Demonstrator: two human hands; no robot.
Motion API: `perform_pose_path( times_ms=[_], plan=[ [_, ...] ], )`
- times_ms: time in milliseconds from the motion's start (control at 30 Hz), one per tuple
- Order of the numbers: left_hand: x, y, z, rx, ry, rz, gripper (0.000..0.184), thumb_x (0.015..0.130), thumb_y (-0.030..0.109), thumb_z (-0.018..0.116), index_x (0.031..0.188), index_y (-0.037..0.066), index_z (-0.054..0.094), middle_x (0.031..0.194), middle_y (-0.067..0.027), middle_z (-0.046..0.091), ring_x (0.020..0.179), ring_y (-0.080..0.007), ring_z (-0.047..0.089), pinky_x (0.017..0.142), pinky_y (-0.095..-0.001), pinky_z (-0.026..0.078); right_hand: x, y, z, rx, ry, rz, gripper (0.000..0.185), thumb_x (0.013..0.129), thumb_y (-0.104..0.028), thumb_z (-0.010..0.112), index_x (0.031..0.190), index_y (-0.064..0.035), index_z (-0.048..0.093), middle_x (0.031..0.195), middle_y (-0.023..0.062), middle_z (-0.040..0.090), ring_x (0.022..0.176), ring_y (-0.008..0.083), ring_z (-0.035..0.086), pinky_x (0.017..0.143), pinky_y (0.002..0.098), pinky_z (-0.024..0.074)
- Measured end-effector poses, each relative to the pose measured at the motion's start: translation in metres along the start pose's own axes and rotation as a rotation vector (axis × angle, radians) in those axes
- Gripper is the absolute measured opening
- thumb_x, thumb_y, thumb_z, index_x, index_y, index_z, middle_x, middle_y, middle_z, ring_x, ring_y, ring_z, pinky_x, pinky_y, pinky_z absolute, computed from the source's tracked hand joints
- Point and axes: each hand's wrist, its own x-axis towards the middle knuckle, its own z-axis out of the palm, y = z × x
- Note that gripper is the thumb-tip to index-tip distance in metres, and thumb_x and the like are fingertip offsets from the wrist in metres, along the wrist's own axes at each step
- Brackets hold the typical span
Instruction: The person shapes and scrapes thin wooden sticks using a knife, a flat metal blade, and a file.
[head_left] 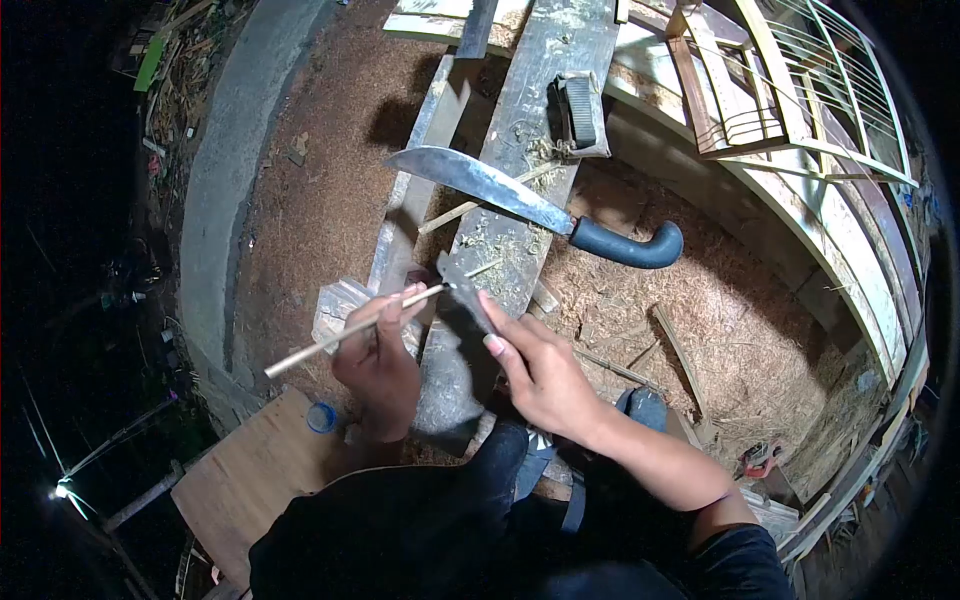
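My left hand [380, 365] is closed around a thin wooden stick [315, 351], which slants up to the right. Closed too, my right hand [545, 375] grips a flat grey metal tool [468, 298], its thumb laid along the top. The stick meets the tool near its upper end, and a short length shows beyond it; whether it passes through a hole I cannot tell. Beneath both lies a worn plank [515, 150] scattered with shavings. Farther up, a machete [490, 187] with a black curved handle rests across the plank, blade pointing left.
On the plank's far part sits a black ribbed block [580, 112] on a small box. A wooden cage frame with thin bars [790, 90] stands at upper right. Sawdust and loose strips [682, 360] cover the ground. A plywood sheet [250, 480] and blue ring [321, 418] are at lower left.
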Motion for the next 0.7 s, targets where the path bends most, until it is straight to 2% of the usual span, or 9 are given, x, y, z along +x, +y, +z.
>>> perform_pose_path(
  times_ms=[100,200,267,400,433,533,567,667,700],
  plan=[
    [-0.008,-0.006,-0.007,0.016,-0.072,0.097,0.014,0.099,0.001,0.054,0.098,-0.012,0.059,0.099,-0.0251,0.068,0.095,-0.0295,0.07,0.083,-0.0377,0.061,0.0,0.002,0.003,-0.036,0.036,0.009,0.048,0.101,-0.012,0.051,0.149,-0.01,0.043,0.083,0.0176,0.054,0.074,0.0274,0.057,0.075,0.0385,0.0484],
    [-0.013,-0.01,-0.013,0.071,-0.136,0.18,0.012,0.098,0.002,0.056,0.1,-0.008,0.06,0.097,-0.0216,0.07,0.093,-0.0281,0.07,0.084,-0.0369,0.057,-0.004,-0.024,-0.001,0.048,-0.056,-0.067,0.048,0.101,-0.012,0.051,0.148,-0.0086,0.044,0.082,0.0165,0.053,0.073,0.026,0.055,0.075,0.0375,0.0483],
    [-0.009,-0.015,-0.016,0.138,-0.21,0.395,0.008,0.097,0.002,0.058,0.099,-0.005,0.061,0.095,-0.0191,0.07,0.09,-0.0283,0.071,0.083,-0.0363,0.057,-0.006,-0.02,0.001,0.053,-0.057,-0.058,0.048,0.101,-0.014,0.05,0.149,-0.0087,0.044,0.08,0.0153,0.053,0.072,0.0261,0.054,0.075,0.0375,0.0481],
    [-0.007,-0.011,-0.011,0.067,-0.171,0.335,0.008,0.095,0.005,0.062,0.1,-0.001,0.062,0.089,-0.0149,0.069,0.086,-0.0285,0.07,0.077,-0.0371,0.057,-0.005,0.014,0.003,0.046,0.073,0.026,0.045,0.101,-0.015,0.052,0.145,-0.0073,0.049,0.08,0.0225,0.057,0.076,0.0337,0.059,0.075,0.043,0.0493],
    [0.002,-0.002,-0.015,0.216,-0.242,0.501,0.008,0.095,0.007,0.064,0.097,-0.001,0.064,0.087,-0.0148,0.069,0.083,-0.0258,0.069,0.074,-0.0351,0.057,-0.004,0.01,-0.002,0.024,0.049,0.065,0.045,0.101,-0.016,0.052,0.145,-0.007,0.048,0.083,0.0229,0.059,0.078,0.0339,0.06,0.077,0.0427,0.0502],
    [-0.002,-0.003,-0.02,0.329,-0.209,0.454,0.01,0.094,0.008,0.065,0.092,-0.001,0.066,0.088,-0.0145,0.068,0.082,-0.0234,0.069,0.072,-0.0324,0.056,-0.011,-0.017,-0.004,0.031,-0.086,-0.079,0.047,0.102,-0.013,0.05,0.148,-0.0082,0.044,0.082,0.0165,0.057,0.073,0.023,0.055,0.076,0.039,0.0486],
    [-0.006,0.002,-0.02,0.313,-0.161,0.286,0.008,0.093,0.007,0.067,0.09,-0.001,0.068,0.087,-0.0132,0.068,0.082,-0.0234,0.069,0.071,-0.0322,0.055,-0.012,-0.022,-0.001,0.083,-0.108,-0.076,0.048,0.102,-0.013,0.05,0.149,-0.0089,0.044,0.081,0.0153,0.057,0.072,0.0225,0.053,0.076,0.0389,0.0485],
    [-0.002,0.002,-0.019,0.285,-0.111,0.256,0.005,0.091,0.005,0.068,0.091,0.0,0.069,0.087,-0.0125,0.068,0.081,-0.0235,0.069,0.072,-0.0324,0.055,-0.004,0.014,0.011,-0.006,0.052,-0.117,0.046,0.103,-0.015,0.049,0.148,-0.0078,0.045,0.078,0.0144,0.056,0.071,0.0223,0.053,0.076,0.0386,0.048],
    [0.001,-0.004,-0.021,0.272,-0.121,0.308,0.004,0.089,0.003,0.069,0.091,0.0,0.069,0.086,-0.0127,0.069,0.082,-0.0234,0.069,0.073,-0.0321,0.056,0.002,0.018,0.001,0.009,0.015,0.063,0.045,0.101,-0.017,0.051,0.145,-0.0054,0.048,0.088,0.0235,0.062,0.075,0.0325,0.059,0.078,0.0432,0.0512]
  ],
)
